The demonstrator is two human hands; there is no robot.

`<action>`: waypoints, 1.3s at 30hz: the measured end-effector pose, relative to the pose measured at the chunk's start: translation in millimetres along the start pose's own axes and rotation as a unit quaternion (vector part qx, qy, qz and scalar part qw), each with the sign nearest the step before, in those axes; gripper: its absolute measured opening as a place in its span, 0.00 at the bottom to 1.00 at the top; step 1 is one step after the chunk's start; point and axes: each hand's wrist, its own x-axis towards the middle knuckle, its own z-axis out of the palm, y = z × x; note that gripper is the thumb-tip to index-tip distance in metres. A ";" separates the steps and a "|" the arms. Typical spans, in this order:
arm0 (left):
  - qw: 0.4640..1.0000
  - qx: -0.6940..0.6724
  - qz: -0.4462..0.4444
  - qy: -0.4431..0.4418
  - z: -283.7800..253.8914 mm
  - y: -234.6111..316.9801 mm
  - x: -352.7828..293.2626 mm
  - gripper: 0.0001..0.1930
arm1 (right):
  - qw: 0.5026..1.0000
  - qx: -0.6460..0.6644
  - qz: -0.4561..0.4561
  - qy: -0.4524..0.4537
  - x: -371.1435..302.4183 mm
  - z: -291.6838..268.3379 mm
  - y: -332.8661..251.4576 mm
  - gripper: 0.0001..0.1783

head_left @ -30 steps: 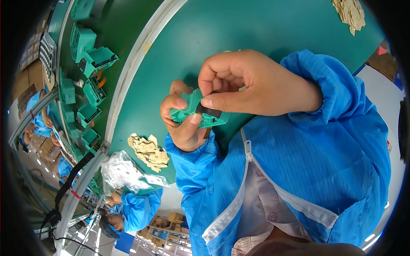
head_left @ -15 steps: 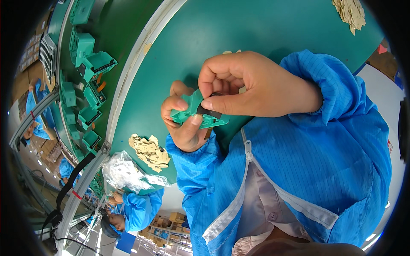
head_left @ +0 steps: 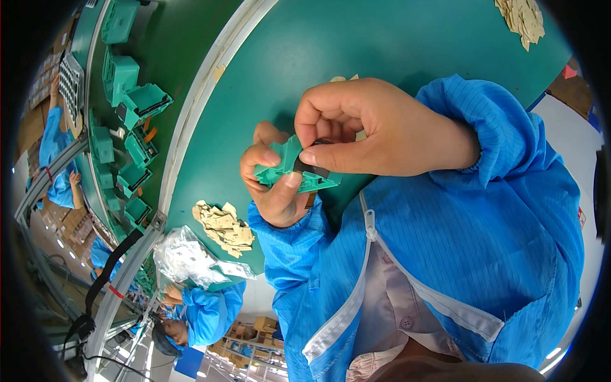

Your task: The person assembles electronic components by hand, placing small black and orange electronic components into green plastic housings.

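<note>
My left hand (head_left: 273,184) is closed round a green plastic housing (head_left: 286,156), its thumb pressed against the near side. A small flat black piece (head_left: 310,168) lies across the housing's edge. The thumb and fingertips of my right hand (head_left: 375,130) pinch that black piece, the thumb lying on its upper end. What the curled fingers behind it touch is partly hidden. Both hands are above the green tabletop (head_left: 267,70).
Beige paper pieces lie in a heap (head_left: 223,228) beside clear plastic bags (head_left: 188,254), with another heap (head_left: 522,22) at the far right. Past a pale rail (head_left: 191,108), several green housings (head_left: 145,104) stand on a belt. Co-workers in blue (head_left: 213,312) are at the left.
My hands, the housing and the black piece stay almost where they were. Green housings on the belt have shifted slightly. At the far left a co-worker's arms have moved.
</note>
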 end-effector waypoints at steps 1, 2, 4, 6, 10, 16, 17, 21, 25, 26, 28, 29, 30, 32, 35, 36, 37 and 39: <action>1.000 0.004 0.002 0.001 1.4 -0.2 0.7 0.16 | 1.000 -0.001 0.001 0.000 -0.2 -0.4 -0.2 0.07; 1.000 0.009 0.003 0.001 2.1 -0.1 1.1 0.16 | 1.000 -0.001 0.001 0.000 -0.2 -0.5 -0.6 0.07; 1.000 0.006 0.002 -0.004 1.1 -0.1 1.0 0.15 | 1.000 -0.008 0.007 0.000 -0.2 -0.9 -1.8 0.07; 1.000 0.001 0.002 -0.010 4.3 -1.1 2.8 0.15 | 1.000 -0.013 0.007 0.002 -0.7 -1.3 -3.1 0.07; 0.998 -0.054 0.017 0.024 15.9 -1.6 7.1 0.13 | 1.000 -0.019 0.008 0.003 -0.9 -2.1 -4.0 0.07; 0.999 -0.027 0.013 0.011 9.6 -2.7 5.1 0.14 | 1.000 0.006 0.011 0.005 -2.0 -5.0 -3.7 0.06; 1.000 -0.001 0.006 0.000 6.3 -2.4 3.7 0.15 | 1.000 0.006 0.011 0.005 -2.1 -6.0 -5.2 0.06; 1.000 -0.019 -0.001 -0.004 5.5 -3.0 4.4 0.15 | 0.999 0.006 0.030 -0.031 -2.8 -9.4 -10.4 0.03; 1.000 -0.015 0.003 -0.001 7.3 -4.3 5.0 0.15 | 0.999 0.003 0.030 -0.024 -4.3 -10.6 -10.7 0.03; 1.000 -0.019 0.000 -0.003 7.5 -4.3 5.2 0.15 | 0.999 0.003 0.030 -0.024 -4.5 -11.0 -11.2 0.03; 1.000 -0.016 0.003 0.002 9.8 -5.5 5.4 0.16 | 0.999 -0.001 0.028 -0.022 -5.0 -11.4 -12.4 0.03; 1.000 -0.012 0.007 0.007 10.6 -5.5 5.8 0.16 | 0.999 -0.002 0.028 -0.021 -5.1 -10.8 -12.5 0.03; 1.000 -0.013 0.007 0.006 10.4 -5.2 5.7 0.16 | 0.999 -0.005 0.029 -0.018 -5.0 -9.8 -11.9 0.03; 1.000 -0.011 0.004 0.005 11.0 -4.6 5.8 0.16 | 0.999 -0.007 0.029 -0.015 -5.1 -10.3 -12.2 0.02; 1.000 -0.002 0.000 0.006 14.3 -4.3 8.0 0.16 | 1.000 -0.002 0.027 -0.014 -5.6 -12.9 -13.0 0.02; 1.000 -0.003 0.000 0.005 14.7 -4.5 8.5 0.16 | 1.000 -0.007 0.027 -0.011 -5.5 -12.6 -12.8 0.02; 1.000 -0.003 0.001 0.003 15.2 -4.9 8.9 0.16 | 1.000 -0.011 0.028 -0.008 -5.5 -12.6 -12.8 0.02; 1.000 -0.004 0.002 0.002 15.6 -4.8 9.5 0.16 | 0.999 -0.013 0.029 -0.008 -5.3 -12.5 -14.2 0.02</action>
